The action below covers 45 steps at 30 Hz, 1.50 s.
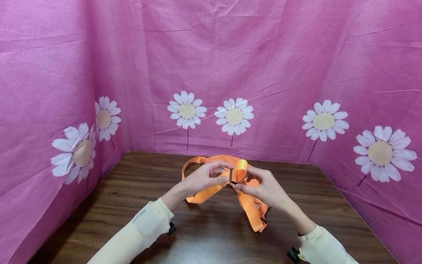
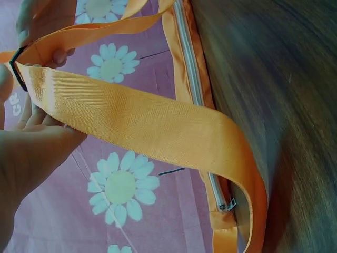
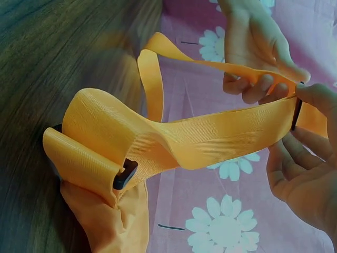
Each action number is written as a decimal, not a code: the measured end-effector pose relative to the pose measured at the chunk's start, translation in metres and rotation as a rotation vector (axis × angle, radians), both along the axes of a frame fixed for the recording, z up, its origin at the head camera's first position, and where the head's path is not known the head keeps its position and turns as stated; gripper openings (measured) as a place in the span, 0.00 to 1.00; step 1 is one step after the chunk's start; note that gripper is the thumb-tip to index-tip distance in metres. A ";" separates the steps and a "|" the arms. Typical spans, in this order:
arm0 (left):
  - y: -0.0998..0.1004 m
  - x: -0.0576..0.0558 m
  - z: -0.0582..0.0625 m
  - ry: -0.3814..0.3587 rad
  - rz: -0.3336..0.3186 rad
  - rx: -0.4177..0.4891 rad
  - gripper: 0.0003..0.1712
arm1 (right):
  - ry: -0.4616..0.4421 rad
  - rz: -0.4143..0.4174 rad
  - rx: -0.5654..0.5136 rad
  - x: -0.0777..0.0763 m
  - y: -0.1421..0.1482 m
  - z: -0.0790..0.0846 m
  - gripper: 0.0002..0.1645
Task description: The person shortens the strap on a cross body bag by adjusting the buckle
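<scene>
An orange bag (image 1: 224, 158) with a long flat webbing strap (image 2: 131, 116) lies on the table. The strap runs through a black slider buckle (image 1: 232, 176), held up above the tabletop, and stands out of it in a small loop (image 1: 242, 168). My left hand (image 1: 203, 179) pinches the strap at the slider's left side. From the right, my right hand (image 1: 266, 186) grips the slider's edge between thumb and fingers, as the right wrist view shows. A second black buckle (image 3: 125, 175) sits at the strap's end near the bag. Along the bag runs a pale zipper (image 2: 189, 58).
The dark wood table (image 1: 138, 220) has its far edge just behind the bag. A pink cloth (image 1: 263, 55) printed with white daisies hangs round the back and both sides.
</scene>
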<state>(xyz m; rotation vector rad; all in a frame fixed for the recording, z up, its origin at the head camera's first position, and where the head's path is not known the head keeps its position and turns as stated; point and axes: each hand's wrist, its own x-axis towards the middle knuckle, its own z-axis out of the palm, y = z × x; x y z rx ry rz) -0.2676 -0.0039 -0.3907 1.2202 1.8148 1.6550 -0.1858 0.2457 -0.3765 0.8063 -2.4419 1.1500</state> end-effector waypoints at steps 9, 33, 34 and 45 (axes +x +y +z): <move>0.002 0.005 0.002 0.156 0.139 -0.037 0.28 | -0.065 -0.029 -0.037 -0.001 0.001 -0.001 0.10; -0.002 0.004 0.007 0.178 0.147 0.045 0.29 | -0.093 0.036 -0.024 -0.009 0.005 -0.009 0.09; -0.002 0.004 0.007 0.175 0.146 0.047 0.29 | -0.087 0.035 -0.020 -0.009 0.005 -0.009 0.09; -0.002 0.005 0.006 0.151 0.167 0.050 0.30 | -0.112 0.026 -0.036 -0.007 0.007 -0.007 0.07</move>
